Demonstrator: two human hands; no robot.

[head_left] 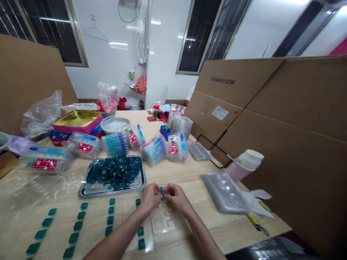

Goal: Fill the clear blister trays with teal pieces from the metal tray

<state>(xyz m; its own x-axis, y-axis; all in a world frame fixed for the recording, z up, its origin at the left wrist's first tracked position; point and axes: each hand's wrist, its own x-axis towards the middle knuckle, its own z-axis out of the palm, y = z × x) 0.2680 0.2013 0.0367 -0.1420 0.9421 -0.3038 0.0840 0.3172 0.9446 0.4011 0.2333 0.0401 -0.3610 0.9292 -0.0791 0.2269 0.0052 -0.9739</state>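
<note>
Teal square [161, 192] pinched between the fingertips of the left hand [151, 198] and right hand [176, 198], held together just above a clear plastic blister tray [162, 220] on a pale wood-grain table [189, 177]. Rows of matching teal squares [77, 215] lie beside the left forearm, and a steel tray [114, 192] heaped with teal pieces [114, 172] sits beyond the hands, near stacked clear boxes [116, 143].

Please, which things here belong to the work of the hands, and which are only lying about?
Belong to the work: left hand and right hand pinching a small teal piece; clear plastic tray below them; rows of teal pieces; steel tray heaped with teal pieces.

Lying about: cardboard sheets; pink-and-gold tin; white-capped bottle; yellow-handled tool.
</note>
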